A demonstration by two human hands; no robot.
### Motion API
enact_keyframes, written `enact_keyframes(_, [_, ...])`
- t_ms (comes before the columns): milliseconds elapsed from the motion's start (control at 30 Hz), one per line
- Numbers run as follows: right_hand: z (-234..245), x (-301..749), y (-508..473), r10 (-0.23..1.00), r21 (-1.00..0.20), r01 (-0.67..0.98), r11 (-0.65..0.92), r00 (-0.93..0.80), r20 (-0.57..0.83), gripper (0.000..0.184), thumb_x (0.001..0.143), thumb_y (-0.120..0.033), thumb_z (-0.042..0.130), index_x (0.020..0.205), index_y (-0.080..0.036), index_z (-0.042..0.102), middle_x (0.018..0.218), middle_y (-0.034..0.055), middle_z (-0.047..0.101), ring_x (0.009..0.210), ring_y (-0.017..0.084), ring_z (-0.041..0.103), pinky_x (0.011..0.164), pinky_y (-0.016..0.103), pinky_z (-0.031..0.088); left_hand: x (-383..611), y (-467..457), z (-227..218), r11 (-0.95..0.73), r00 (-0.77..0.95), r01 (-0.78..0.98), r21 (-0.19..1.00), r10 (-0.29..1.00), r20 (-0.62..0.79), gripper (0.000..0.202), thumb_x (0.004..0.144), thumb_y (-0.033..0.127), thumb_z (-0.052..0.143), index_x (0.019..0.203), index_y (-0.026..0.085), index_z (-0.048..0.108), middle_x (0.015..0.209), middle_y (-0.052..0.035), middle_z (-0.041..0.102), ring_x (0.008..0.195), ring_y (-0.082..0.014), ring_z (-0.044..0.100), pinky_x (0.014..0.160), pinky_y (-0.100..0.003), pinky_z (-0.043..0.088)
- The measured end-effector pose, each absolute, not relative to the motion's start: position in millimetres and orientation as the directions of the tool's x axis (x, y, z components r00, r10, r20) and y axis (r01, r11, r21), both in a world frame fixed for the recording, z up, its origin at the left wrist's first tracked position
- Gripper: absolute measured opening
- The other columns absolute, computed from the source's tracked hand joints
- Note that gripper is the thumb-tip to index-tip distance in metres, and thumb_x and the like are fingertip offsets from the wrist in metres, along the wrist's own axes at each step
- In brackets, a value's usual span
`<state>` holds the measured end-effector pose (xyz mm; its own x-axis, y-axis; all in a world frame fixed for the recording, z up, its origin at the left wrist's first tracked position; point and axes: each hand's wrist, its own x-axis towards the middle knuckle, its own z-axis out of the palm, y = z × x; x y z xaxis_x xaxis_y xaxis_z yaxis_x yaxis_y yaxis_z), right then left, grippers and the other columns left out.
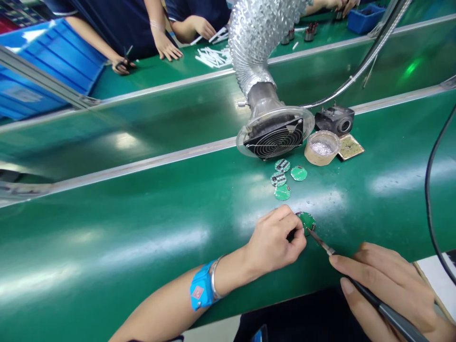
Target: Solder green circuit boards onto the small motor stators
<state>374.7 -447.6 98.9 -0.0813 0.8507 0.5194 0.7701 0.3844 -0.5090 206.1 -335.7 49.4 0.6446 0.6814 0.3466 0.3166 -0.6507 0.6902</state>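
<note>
Circuit board (307, 221): round, green | left hand (274, 240): fingers seemingly pinch it | right hand (388, 280): fingers clamp soldering iron (384, 311)

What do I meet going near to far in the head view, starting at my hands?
Right hand gripping the soldering iron → left hand holding a round green board → four loose round boards → extractor fan → white strips by a co-worker's hand.

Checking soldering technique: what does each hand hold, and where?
Left hand pinches the round board at its left edge; right hand holds the soldering iron by its handle.
</note>
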Motion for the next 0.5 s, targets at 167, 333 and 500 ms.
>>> enact_keyframes(167, [102.2,378.2,-444.2,0.851,-0.49,0.773,0.402,-0.119,0.511,0.022,0.082,-0.005,0.053,0.097,-0.016,0.066,0.066,0.0025,0.066,0.057,0.014,0.063,0.054,0.029,0.055,206.6,-336.5,48.9,-0.653,0.639,0.321,0.686,0.684,0.352,0.01,0.075,0.01,0.056,0.068,0.015,0.06,0.066,0.0006,0.055,0.055,-0.008,0.05,0.052,-0.019,0.04])
enact_keyframes(333, [101.2,377.9,-440.8,0.842,-0.524,0.739,0.424,-0.11,0.527,0.023,0.078,-0.003,0.054,0.094,-0.013,0.067,0.067,0.0039,0.065,0.059,0.015,0.063,0.056,0.029,0.054,206.7,-337.0,49.9,-0.652,0.636,0.331,0.683,0.688,0.349,0.01,0.076,0.01,0.055,0.068,0.015,0.06,0.066,0.0007,0.055,0.055,-0.0077,0.05,0.052,-0.019,0.04])
enact_keyframes(500, [102.1,377.5,-445.4,0.851,-0.534,0.741,0.407,-0.095,0.517,0.024,0.079,-0.004,0.053,0.096,-0.015,0.067,0.069,0.0035,0.066,0.06,0.015,0.064,0.056,0.03,0.054,206.8,-337.5,49.7,-0.655,0.634,0.348,0.671,0.691,0.346,0.01,0.076,0.01,0.056,0.068,0.014,0.06,0.066,0.0005,0.055,0.055,-0.0079,0.05,0.052,-0.019,0.04])
